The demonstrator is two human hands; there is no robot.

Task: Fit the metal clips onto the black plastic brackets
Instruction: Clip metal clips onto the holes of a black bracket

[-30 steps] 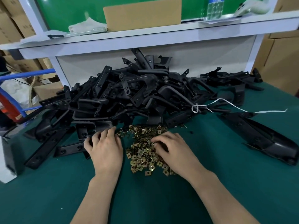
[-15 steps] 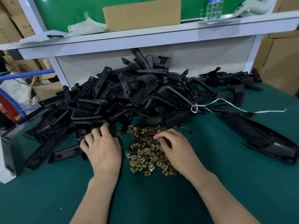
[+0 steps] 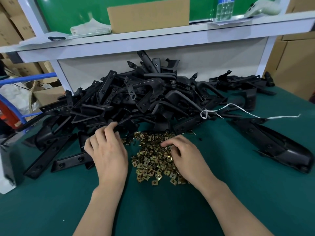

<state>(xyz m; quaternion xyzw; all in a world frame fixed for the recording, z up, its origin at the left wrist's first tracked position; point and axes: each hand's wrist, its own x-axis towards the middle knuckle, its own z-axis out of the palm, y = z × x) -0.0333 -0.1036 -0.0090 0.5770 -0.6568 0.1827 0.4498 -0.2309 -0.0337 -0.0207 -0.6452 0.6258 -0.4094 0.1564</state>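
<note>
A big heap of black plastic brackets (image 3: 153, 99) lies across the green table (image 3: 238, 193), against the white back panel. In front of it sits a pile of small brass-coloured metal clips (image 3: 151, 160). My left hand (image 3: 107, 152) reaches into the front of the bracket heap, its fingertips touching a black bracket (image 3: 119, 127); whether it grips that bracket is hidden. My right hand (image 3: 184, 154) rests on the right side of the clip pile with curled fingers among the clips; a held clip cannot be seen.
A long black moulded part (image 3: 276, 143) lies at the right. A white string (image 3: 247, 113) trails from the heap. Flat black bars (image 3: 71, 160) lie at the left beside a black and white block (image 3: 8, 160). Above is a white shelf (image 3: 153, 40) with a cardboard box (image 3: 148, 14).
My left hand has moved forward from the table near the flat bars up to the front of the bracket heap. My right hand has shifted slightly forward over the clips.
</note>
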